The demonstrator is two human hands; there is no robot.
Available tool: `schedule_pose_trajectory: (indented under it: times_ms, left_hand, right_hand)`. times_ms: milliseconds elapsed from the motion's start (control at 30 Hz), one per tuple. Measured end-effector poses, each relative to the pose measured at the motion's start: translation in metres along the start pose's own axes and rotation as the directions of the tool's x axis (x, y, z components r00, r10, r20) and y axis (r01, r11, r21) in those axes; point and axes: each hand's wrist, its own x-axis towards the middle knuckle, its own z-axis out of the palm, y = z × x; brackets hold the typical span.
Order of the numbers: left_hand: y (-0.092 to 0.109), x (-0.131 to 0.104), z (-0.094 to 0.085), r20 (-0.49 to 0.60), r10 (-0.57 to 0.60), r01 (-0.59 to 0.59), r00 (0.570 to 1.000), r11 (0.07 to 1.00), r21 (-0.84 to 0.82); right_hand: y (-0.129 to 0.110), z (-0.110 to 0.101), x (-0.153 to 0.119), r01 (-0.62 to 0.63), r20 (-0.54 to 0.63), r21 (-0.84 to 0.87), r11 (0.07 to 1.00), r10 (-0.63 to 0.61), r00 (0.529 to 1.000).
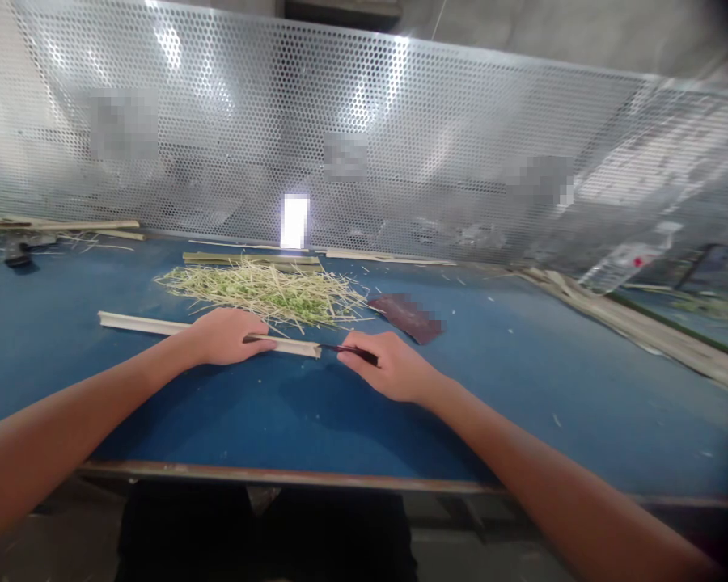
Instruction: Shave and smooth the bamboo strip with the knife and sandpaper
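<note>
Blue covers the table (352,428), its near edge running in front of you. Your left hand (230,335) closes over a pale strip (297,348), thumb along the near side, probably to keep it steady; the strip lies crosswise on the table, both ends exposed. Your right hand (391,368) pinches the handle of a dark knife (361,354), pointed at the strip's right end, perhaps so that the two hands oppose each other; whether the tip touches cannot be told. Just beyond sits a pile of shavings (267,291), seemingly pushed back for working room, with a brown piece (400,314) to its right. Behind the pile lie green strips (248,259); farther off, a perforated metal screen (243,121) likely bounds the workspace.
</note>
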Motion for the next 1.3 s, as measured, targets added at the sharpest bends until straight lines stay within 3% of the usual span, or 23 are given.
schedule_pose_trajectory:
  times_ms: [267,433,667,867,1100,1300]
  left_hand:
    - [0.0,0.0,0.0,-0.001,-0.007,0.007,1.0,1.0,-0.004]
    - [0.0,0.0,0.0,-0.004,0.004,-0.004,1.0,1.0,0.002]
    - [0.003,-0.001,-0.002,0.006,-0.01,0.01,1.0,1.0,0.01]
    - [0.009,-0.001,-0.002,-0.006,-0.047,0.047,0.999,0.999,-0.007]
    - [0.016,0.001,-0.001,-0.011,-0.08,0.08,0.997,0.997,-0.019]
    - [0.012,0.0,0.001,0.002,-0.077,0.077,0.997,0.997,-0.01]
  right_hand:
    - [-0.002,-0.003,0.001,-0.116,0.052,0.011,0.993,0.115,0.992]
    - [-0.001,0.002,0.006,-0.289,0.086,-0.12,0.95,0.3,0.95]
    - [-0.005,0.014,0.013,-0.332,0.047,-0.35,0.876,0.37,0.928]
    - [-0.007,0.021,0.022,-0.441,-0.04,-0.493,0.75,0.486,0.873]
    - [-0.005,0.02,0.027,-0.421,-0.052,-0.581,0.696,0.485,0.873]
    - [-0.008,0.02,0.027,-0.35,0.004,-0.586,0.731,0.435,0.901]
